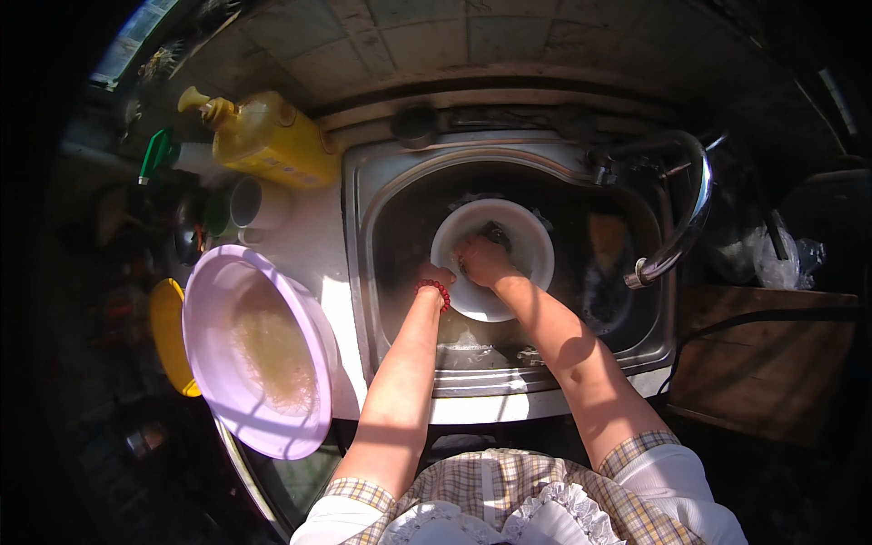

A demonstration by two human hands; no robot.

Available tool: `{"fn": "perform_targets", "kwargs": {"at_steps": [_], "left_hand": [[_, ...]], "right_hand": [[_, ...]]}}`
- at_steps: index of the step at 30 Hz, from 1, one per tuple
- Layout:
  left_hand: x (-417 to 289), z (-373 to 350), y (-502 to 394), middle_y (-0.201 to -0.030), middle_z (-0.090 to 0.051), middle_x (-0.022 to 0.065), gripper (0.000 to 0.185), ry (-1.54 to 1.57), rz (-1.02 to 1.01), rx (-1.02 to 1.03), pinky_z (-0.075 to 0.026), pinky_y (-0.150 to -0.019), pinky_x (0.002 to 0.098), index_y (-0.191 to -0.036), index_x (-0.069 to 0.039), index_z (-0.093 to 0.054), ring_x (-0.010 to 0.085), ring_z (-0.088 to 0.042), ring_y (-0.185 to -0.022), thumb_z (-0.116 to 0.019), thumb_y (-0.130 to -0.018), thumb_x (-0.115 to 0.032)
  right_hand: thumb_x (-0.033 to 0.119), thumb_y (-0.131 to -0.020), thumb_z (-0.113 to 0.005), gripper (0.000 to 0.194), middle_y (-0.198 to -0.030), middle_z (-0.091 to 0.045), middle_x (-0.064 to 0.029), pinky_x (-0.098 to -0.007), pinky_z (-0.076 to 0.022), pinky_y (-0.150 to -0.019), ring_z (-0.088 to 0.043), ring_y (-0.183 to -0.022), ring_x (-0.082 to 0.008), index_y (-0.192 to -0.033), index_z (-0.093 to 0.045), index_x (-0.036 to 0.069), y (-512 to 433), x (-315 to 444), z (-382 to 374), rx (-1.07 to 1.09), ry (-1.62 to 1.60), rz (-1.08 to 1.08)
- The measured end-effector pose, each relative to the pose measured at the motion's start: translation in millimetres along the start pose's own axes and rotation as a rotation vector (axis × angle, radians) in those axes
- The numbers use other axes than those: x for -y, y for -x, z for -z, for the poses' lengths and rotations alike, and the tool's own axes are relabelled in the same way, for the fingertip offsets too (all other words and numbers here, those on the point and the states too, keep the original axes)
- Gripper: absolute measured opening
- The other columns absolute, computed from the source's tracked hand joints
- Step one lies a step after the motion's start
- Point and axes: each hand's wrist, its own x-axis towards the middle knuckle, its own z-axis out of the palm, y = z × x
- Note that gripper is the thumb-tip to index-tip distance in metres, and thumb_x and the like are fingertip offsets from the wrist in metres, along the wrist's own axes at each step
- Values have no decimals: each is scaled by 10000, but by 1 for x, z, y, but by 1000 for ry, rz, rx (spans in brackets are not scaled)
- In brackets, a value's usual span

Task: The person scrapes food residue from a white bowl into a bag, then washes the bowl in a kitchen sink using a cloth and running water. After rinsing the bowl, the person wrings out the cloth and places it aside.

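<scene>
A white bowl (541, 255) stands in a stainless steel sink (357, 225). My right hand (485, 261) is inside it, fingers bent down next to a dark item (495, 235) that I cannot identify; whether the fingers grip anything is hidden. At the bowl's left rim is my left hand (438, 274), its thumb side against the rim and its other fingers out of sight. A string of red beads (441, 294) circles my left wrist. Sunlight falls on the bowl's front edge.
A curved chrome faucet (702, 204) arches over the sink's right side, near a sponge-like item (608, 238). To the left are a lilac basin (204, 340) holding cloudy contents, a white mug (262, 202) and a yellow pump bottle (272, 143). A wooden board (756, 361) lies at right.
</scene>
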Motion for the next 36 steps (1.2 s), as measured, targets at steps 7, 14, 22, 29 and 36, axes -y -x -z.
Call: {"fn": "perform_targets", "kwargs": {"at_steps": [7,14,22,29,36], "left_hand": [[-2,-14,3,-936,-695,200,494,59,-146,-159,-552,-754,372,-1045,28,-643,306,-691,-849,-778,-573,-17],[-27,-5,21,-1011,-673,218,658,-156,-133,-191,-551,-805,384,-1156,18,-561,328,-674,-923,-791,-543,-46],[-18,-4,26,-1078,-640,243,742,-114,-216,-196,-521,-882,386,-1216,18,-493,356,-642,-1001,-804,-546,-59],[-19,-7,20,-1101,-634,265,597,-34,-146,-217,-490,-902,412,-1194,26,-563,374,-619,-1055,-710,-784,-382],[-19,5,13,-1065,-660,235,547,130,-255,-67,-499,-852,391,-1153,-2,-621,346,-649,-999,-635,-851,-458]], "right_hand": [[71,-812,-536,300,-1107,-570,-115,-408,-477,-904,-550,-1089,-309,-1068,-645,185,32,-36,12,-23,-20,-261],[51,-790,-558,276,-1095,-566,-131,-408,-447,-920,-551,-1058,-321,-1030,-640,161,37,-49,2,-22,-134,-227],[81,-768,-599,242,-1071,-540,-145,-455,-483,-849,-550,-1023,-342,-1003,-615,135,38,-57,-7,-93,-126,-141],[63,-771,-597,396,-1152,-537,-190,-439,-420,-958,-510,-1101,-373,-1161,-528,40,22,-9,-48,-256,-260,-173],[127,-769,-552,330,-1097,-635,-173,-398,-450,-925,-578,-1061,-350,-1086,-642,99,58,-8,-22,371,-582,-11]]}}
